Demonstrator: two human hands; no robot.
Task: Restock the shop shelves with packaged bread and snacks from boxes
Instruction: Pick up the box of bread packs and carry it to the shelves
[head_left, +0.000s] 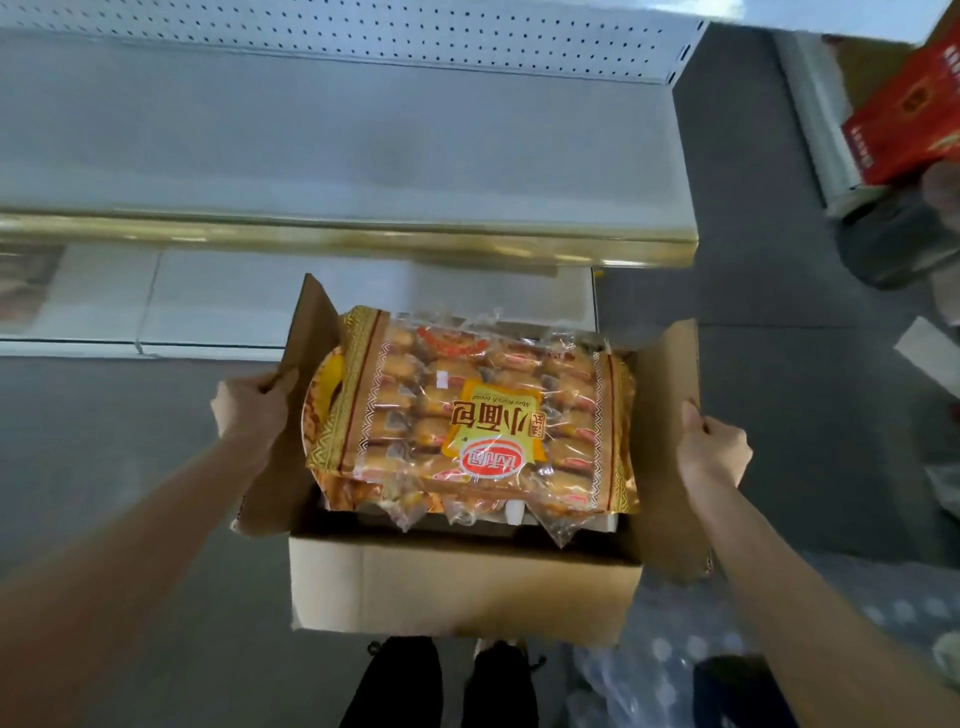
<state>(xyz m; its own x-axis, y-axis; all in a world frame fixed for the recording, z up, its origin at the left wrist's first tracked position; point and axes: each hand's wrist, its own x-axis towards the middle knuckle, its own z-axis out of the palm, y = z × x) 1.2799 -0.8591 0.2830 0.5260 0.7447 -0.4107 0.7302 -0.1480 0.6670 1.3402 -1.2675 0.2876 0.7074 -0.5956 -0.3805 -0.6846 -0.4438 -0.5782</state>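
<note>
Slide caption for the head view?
Restocking: left hand and right hand grip the flaps of a cardboard box holding bread packs.

Both grips (249, 410) (714, 449) hold box (457, 587) flaps (bread (467, 415) inside).

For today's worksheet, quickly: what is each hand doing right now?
Left hand: grips the left box flap.
Right hand: grips the right box flap.

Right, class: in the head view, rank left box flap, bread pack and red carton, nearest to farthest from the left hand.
1. Left box flap, gripped by the left hand.
2. Bread pack, centre, in the box.
3. Red carton, far upper right.
</note>
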